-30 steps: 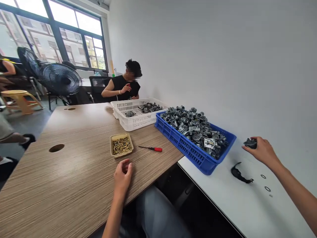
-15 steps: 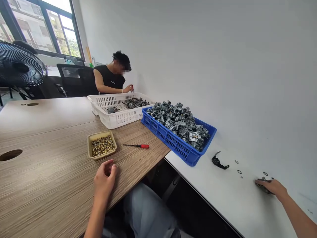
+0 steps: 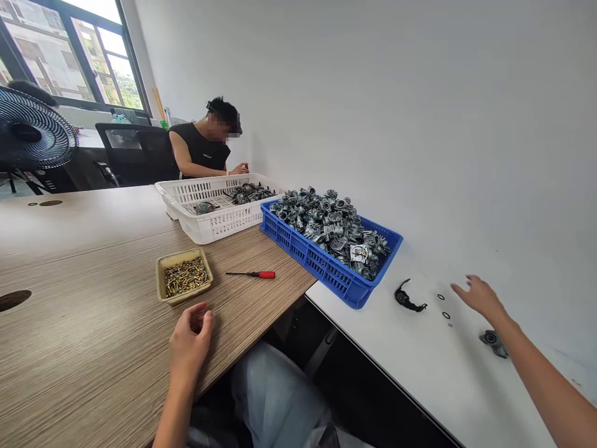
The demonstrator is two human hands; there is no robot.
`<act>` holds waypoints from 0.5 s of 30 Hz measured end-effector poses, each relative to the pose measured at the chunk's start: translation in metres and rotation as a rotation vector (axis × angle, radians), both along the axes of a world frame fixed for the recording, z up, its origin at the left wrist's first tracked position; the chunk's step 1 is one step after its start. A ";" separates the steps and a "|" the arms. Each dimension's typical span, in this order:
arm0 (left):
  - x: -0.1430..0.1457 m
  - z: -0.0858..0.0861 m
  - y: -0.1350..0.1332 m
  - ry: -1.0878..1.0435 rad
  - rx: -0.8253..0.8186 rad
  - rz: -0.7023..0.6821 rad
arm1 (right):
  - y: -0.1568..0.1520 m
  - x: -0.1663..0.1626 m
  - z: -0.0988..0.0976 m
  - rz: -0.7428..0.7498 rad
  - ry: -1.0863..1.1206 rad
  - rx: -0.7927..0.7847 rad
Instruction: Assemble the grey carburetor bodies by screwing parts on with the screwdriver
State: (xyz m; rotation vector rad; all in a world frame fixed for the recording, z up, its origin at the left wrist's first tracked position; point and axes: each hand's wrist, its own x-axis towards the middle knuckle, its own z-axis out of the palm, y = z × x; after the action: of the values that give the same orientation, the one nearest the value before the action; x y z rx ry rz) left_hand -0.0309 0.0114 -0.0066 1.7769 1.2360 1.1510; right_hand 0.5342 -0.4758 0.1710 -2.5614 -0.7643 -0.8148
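Observation:
My left hand (image 3: 191, 336) rests on the wood-grain table with its fingers loosely curled, thumb apart and nothing in it. Just beyond it stands a cream tray (image 3: 161, 287) of brass-coloured screws. A screwdriver (image 3: 265, 274) with a red handle lies to the right of the tray. My right hand (image 3: 479, 296) is raised over the white table, fingers apart and empty. Below its wrist a grey cast-metal part (image 3: 492, 340) lies on the white surface, partly hidden by the forearm. Two black rings (image 3: 446, 315) and a black wristwatch (image 3: 407, 297) lie to the left.
A blue crate (image 3: 321, 264) heaped with grey metal castings straddles both tables by the wall. Behind it a white basket (image 3: 219, 230) holds darker assemblies. A co-worker (image 3: 200, 146) sits beyond, holding something red. A fan (image 3: 32, 130) stands at the far left.
My right hand has let go of the metal part and moved up and left; the part stays on the white table. My left hand keeps its pose. The view has shifted slightly.

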 end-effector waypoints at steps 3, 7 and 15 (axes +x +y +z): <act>0.000 0.000 0.000 -0.010 -0.008 -0.006 | 0.063 0.002 0.001 0.073 0.113 0.000; 0.001 0.003 -0.001 -0.019 -0.023 -0.002 | 0.153 -0.024 0.006 0.280 0.194 -0.044; 0.003 0.008 -0.004 -0.017 -0.020 -0.008 | 0.238 -0.090 0.013 0.311 0.156 -0.421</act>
State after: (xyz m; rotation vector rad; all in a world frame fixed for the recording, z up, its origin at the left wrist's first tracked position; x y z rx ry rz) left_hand -0.0277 0.0076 0.0016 1.7529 1.2251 1.1427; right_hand 0.4437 -0.2381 0.1842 -2.7084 -1.3592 -0.3801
